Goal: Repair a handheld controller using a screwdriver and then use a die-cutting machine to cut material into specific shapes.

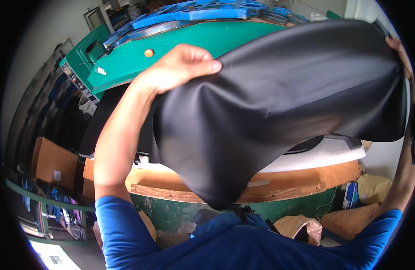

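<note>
Black cloth (279,108) is pinched at its upper left corner between the thumb and the curled fingers (203,63) of the left hand (180,67), which is raised high with the bare forearm under it. The right hand (396,45) shows only at the far right edge of the view, at the other upper corner of the cloth; if its fingers are pressed together on the cloth I cannot tell, because the fabric hides them. Between both hands the cloth is stretched in the air above the desk (306,177), and its lower part hangs down in a soft point, with gentle folds. It seems to me thin, light and limp, a little smooth, so it may slip if held loosely; I think the corners and the top edge are the best places to take it. Behind it stands a green machine (171,49) with blue frames (194,13) on top.
</note>
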